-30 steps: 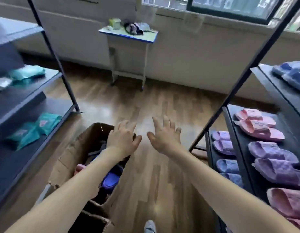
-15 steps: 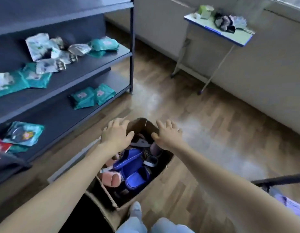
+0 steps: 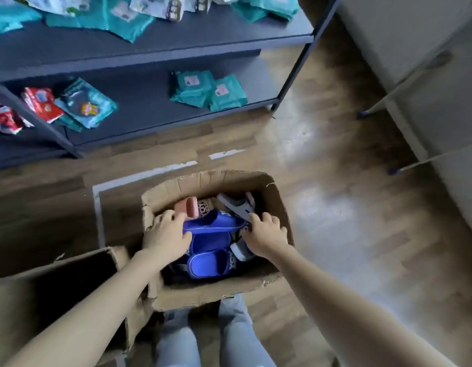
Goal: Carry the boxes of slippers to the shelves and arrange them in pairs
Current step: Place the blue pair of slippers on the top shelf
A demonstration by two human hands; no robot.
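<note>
Your left grip [image 3: 164, 239] and right grip [image 3: 266, 234] curl onto light, soft slippers [image 3: 211, 234] inside the torn, floppy cardboard box [image 3: 224, 178] at lower centre, closure unclear; lift from beneath, not the rim.
</note>
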